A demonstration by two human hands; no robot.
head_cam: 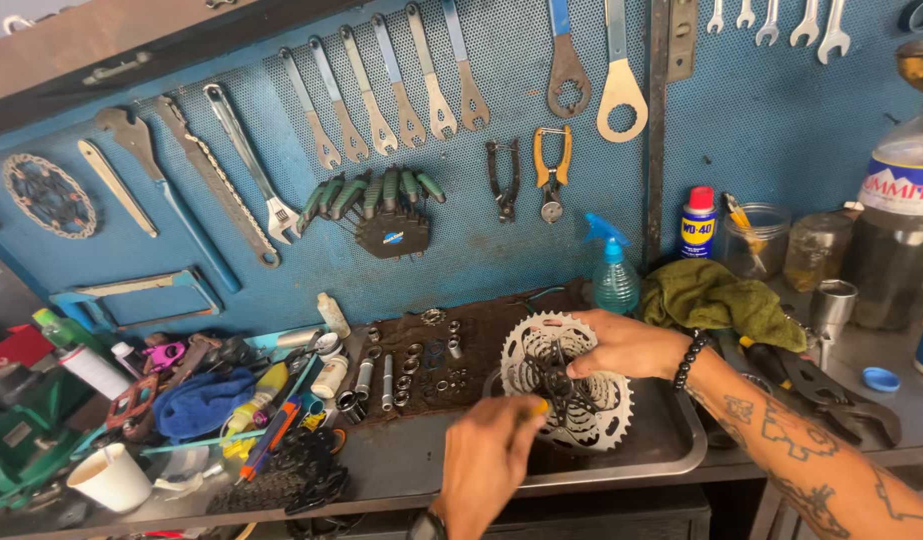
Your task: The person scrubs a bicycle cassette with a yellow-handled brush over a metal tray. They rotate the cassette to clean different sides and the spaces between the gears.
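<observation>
Steel sprockets fill my view: the cassette (566, 385) stands tilted in the metal tray (671, 455) at the front of the surface. My right hand (626, 345) steadies its top, fingers curled over the largest cog. My left hand (486, 460) pinches a thin yellowish tool (537, 408) against the teeth. I judge this the cleaning step; next calls for turning the cassette to reach untouched cogs.
</observation>
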